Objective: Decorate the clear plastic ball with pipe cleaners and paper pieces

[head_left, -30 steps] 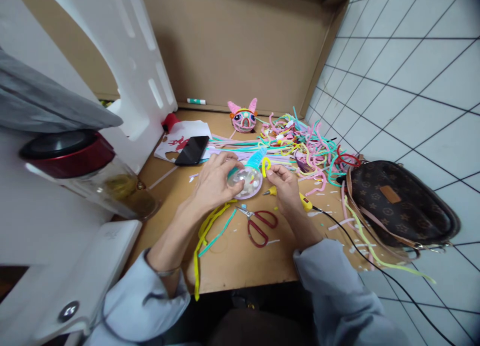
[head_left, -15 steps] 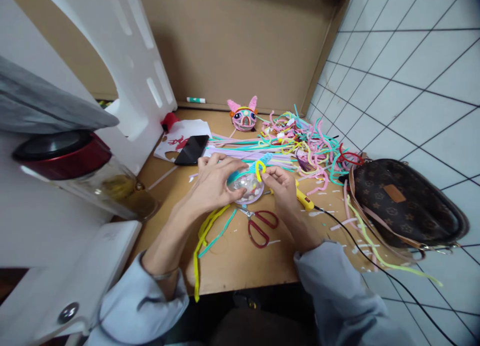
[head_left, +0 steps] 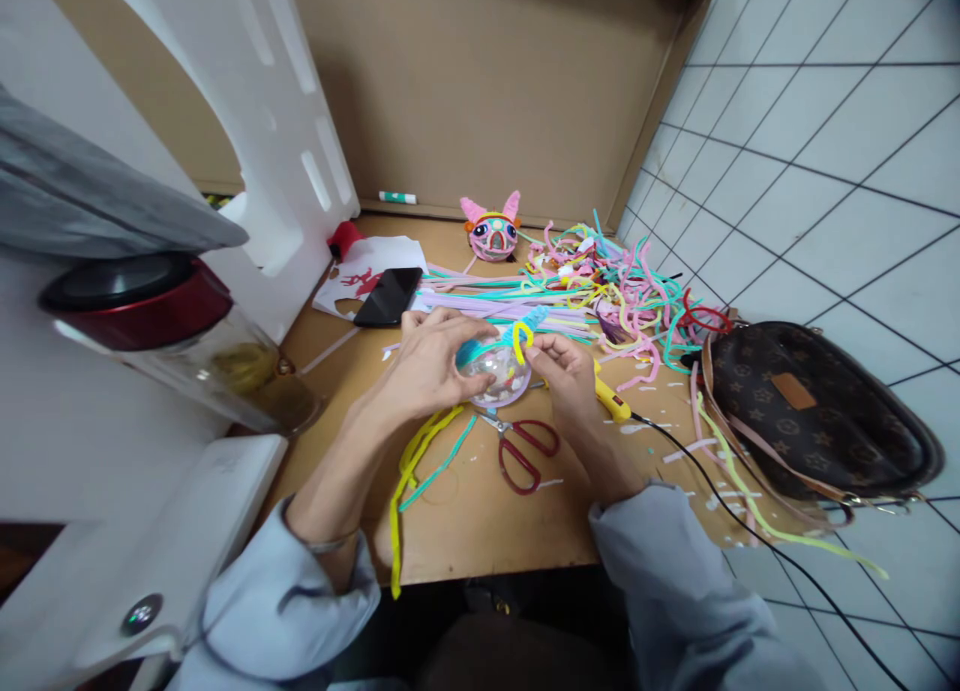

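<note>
My left hand [head_left: 431, 366] grips the left side of a clear round ball [head_left: 501, 371] with a blue fuzzy edge and a lilac rim. On top of the ball stands a blue pointed piece [head_left: 534, 318]. My right hand [head_left: 566, 371] pinches a looped yellow fuzzy strip [head_left: 523, 343] against the ball's upper right side. Red-handled scissors [head_left: 525, 449] lie just below the ball. Yellow strips [head_left: 409, 471] and a thin teal strip [head_left: 442, 468] lie on the table to their left.
Behind are a pink-eared figure [head_left: 493, 236], a phone [head_left: 388, 297] and a pile of coloured strips [head_left: 622, 281]. A yellow corded tool [head_left: 613, 399] and a brown bag [head_left: 817, 411] are right, a glass bottle [head_left: 247, 366] left.
The whole view has shifted slightly. Both hands keep almost the same hold on the ball and the yellow strip.
</note>
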`<action>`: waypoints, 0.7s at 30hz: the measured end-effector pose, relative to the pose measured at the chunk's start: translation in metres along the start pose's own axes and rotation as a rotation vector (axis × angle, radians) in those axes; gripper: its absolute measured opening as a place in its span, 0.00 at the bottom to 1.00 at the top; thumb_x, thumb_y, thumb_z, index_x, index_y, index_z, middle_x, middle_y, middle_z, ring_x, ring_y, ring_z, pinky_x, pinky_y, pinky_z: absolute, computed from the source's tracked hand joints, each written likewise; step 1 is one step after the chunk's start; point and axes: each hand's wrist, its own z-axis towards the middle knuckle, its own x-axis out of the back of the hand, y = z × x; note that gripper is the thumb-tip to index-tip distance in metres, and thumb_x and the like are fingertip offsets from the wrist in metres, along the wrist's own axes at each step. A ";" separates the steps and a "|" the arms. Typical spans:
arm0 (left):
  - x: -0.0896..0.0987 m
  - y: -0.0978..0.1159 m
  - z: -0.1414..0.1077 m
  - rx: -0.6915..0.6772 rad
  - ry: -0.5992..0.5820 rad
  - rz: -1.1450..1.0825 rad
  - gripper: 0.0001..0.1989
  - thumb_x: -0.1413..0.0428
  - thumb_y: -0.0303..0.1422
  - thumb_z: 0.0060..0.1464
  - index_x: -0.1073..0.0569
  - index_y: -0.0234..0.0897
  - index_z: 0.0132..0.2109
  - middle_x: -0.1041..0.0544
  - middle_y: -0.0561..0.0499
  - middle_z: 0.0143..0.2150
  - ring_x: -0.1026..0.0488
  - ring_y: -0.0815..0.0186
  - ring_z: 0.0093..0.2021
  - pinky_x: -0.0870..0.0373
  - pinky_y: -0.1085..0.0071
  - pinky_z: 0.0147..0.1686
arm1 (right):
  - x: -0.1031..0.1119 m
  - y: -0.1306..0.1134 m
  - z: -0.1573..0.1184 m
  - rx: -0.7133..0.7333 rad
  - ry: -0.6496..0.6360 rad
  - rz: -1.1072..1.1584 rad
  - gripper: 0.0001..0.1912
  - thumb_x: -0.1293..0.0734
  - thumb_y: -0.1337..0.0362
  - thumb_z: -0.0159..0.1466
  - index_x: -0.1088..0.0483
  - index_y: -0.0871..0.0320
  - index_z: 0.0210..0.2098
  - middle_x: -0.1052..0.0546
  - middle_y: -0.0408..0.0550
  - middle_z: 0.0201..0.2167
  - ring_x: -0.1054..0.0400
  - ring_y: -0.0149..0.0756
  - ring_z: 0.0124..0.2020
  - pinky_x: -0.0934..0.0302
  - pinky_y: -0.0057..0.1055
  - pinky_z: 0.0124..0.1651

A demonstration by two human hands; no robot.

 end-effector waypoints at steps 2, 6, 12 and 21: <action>0.000 -0.001 0.000 -0.002 -0.001 -0.005 0.24 0.39 0.43 0.48 0.24 0.42 0.53 0.22 0.47 0.54 0.31 0.50 0.53 0.44 0.53 0.52 | 0.000 0.000 0.000 -0.004 -0.001 0.014 0.12 0.29 0.55 0.50 0.31 0.56 0.26 0.28 0.41 0.23 0.36 0.31 0.27 0.40 0.30 0.34; 0.000 -0.001 0.000 0.004 -0.005 -0.012 0.25 0.40 0.43 0.50 0.24 0.43 0.54 0.22 0.47 0.54 0.32 0.51 0.53 0.45 0.53 0.52 | 0.000 0.000 0.001 -0.005 0.008 0.025 0.12 0.29 0.56 0.49 0.31 0.56 0.25 0.27 0.41 0.23 0.35 0.31 0.27 0.40 0.30 0.35; -0.005 -0.007 0.001 -0.057 0.042 -0.001 0.24 0.40 0.46 0.51 0.25 0.43 0.54 0.23 0.46 0.55 0.34 0.51 0.56 0.48 0.52 0.56 | 0.002 0.000 0.003 0.008 0.012 -0.018 0.12 0.29 0.55 0.50 0.31 0.56 0.25 0.28 0.40 0.22 0.35 0.32 0.27 0.40 0.31 0.35; -0.011 -0.011 0.002 -0.039 0.268 0.134 0.19 0.41 0.50 0.53 0.22 0.44 0.46 0.26 0.43 0.55 0.36 0.49 0.55 0.43 0.51 0.53 | 0.005 0.005 0.008 0.031 0.047 -0.030 0.12 0.29 0.54 0.49 0.32 0.55 0.25 0.26 0.41 0.23 0.34 0.33 0.29 0.40 0.30 0.34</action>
